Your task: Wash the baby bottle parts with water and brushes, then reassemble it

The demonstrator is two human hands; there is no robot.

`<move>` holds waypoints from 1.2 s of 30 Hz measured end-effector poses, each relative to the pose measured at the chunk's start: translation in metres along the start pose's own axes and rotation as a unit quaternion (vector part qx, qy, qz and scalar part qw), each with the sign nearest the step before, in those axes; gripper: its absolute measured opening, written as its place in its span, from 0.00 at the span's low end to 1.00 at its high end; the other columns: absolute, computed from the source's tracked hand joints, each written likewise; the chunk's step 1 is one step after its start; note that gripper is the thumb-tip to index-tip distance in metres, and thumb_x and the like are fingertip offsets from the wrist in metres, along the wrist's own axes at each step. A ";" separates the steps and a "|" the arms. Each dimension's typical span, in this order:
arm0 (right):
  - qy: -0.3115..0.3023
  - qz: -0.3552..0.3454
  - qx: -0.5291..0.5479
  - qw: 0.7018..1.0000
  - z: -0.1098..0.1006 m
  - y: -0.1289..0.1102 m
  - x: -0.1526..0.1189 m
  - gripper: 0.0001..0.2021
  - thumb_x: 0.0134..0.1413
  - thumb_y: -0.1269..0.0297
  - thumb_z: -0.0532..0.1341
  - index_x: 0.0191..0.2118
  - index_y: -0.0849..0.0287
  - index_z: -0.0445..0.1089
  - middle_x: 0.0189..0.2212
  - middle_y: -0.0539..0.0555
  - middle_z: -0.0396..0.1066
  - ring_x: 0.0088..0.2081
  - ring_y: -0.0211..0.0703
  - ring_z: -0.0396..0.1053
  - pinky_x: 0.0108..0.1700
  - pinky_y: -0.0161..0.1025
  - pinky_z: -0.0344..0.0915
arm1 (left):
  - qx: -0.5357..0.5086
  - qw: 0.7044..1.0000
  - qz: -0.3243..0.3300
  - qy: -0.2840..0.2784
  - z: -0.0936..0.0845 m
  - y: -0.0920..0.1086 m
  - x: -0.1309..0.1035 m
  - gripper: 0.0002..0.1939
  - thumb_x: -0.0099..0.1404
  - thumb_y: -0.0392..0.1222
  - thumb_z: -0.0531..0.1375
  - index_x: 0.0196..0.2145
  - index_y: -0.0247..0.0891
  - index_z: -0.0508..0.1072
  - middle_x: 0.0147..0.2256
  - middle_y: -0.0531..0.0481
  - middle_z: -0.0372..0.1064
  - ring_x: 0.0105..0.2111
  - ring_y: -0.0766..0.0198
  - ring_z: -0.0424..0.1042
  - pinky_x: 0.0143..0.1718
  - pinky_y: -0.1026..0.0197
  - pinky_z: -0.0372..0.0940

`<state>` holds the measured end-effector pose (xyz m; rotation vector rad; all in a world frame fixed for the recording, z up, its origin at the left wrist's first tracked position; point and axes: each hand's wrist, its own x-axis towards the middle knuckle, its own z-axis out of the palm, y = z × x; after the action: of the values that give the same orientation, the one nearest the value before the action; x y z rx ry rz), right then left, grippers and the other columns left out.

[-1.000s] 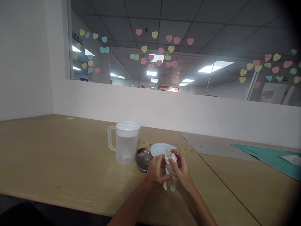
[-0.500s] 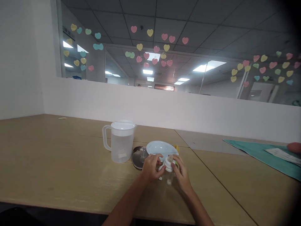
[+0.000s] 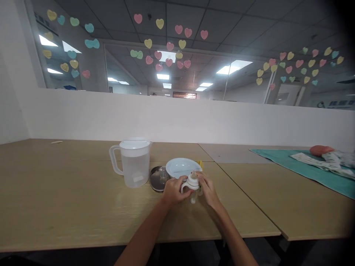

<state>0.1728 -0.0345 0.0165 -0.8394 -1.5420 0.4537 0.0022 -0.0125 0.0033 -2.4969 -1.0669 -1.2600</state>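
Note:
A baby bottle (image 3: 192,182) with a white collar, a white side handle and a clear teat stands between my hands, just in front of the pale plate. My left hand (image 3: 174,190) is closed around its left side, by the handle. My right hand (image 3: 207,187) curls around the right side, fingers at the collar and teat. The bottle's clear lower body is partly covered by my fingers. Left of my hands lies a dark metal tray (image 3: 155,184) holding a small clear cap (image 3: 163,172).
A lidded plastic pitcher (image 3: 135,166) stands to the left. The white plate (image 3: 180,163) sits behind my hands, with something yellow (image 3: 200,163) beside it. At the right, a teal cloth (image 3: 280,157) carries patterned fabric (image 3: 313,162) and a reddish object (image 3: 321,150).
The camera view has turned right and shifted, so things appear further left. My hands stay on the bottle; my left hand now grips nearer its handle.

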 end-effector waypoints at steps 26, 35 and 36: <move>-0.010 0.066 -0.446 0.893 -0.004 -0.059 0.019 0.18 0.41 0.45 0.62 0.20 0.56 0.67 0.20 0.54 0.71 0.29 0.47 0.69 0.37 0.41 0.58 | -0.049 0.998 -0.037 -0.033 0.005 0.000 -0.003 0.23 0.50 0.60 0.61 0.35 0.39 0.72 0.26 0.51 0.74 0.26 0.60 0.73 0.27 0.63 0.61; 0.114 -0.034 -0.351 0.929 0.035 -0.018 -0.006 0.17 0.51 0.46 0.56 0.25 0.54 0.58 0.23 0.51 0.61 0.28 0.45 0.61 0.32 0.40 0.58 | -0.036 0.995 -0.085 -0.040 0.005 -0.003 -0.001 0.15 0.45 0.50 0.63 0.28 0.40 0.67 0.23 0.53 0.71 0.25 0.59 0.72 0.26 0.64 0.58; 0.118 -0.042 -0.341 0.932 0.035 -0.017 -0.011 0.16 0.53 0.48 0.56 0.26 0.54 0.59 0.23 0.51 0.61 0.29 0.45 0.61 0.35 0.42 0.59 | -0.036 0.995 -0.087 -0.038 0.006 -0.003 -0.001 0.15 0.45 0.50 0.63 0.28 0.40 0.67 0.23 0.53 0.71 0.25 0.59 0.72 0.25 0.64 0.58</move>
<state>0.1343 -0.0476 0.0154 -1.2970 -1.5088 -0.2698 0.0035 -0.0082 -0.0022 -2.5707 -1.3058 -1.2799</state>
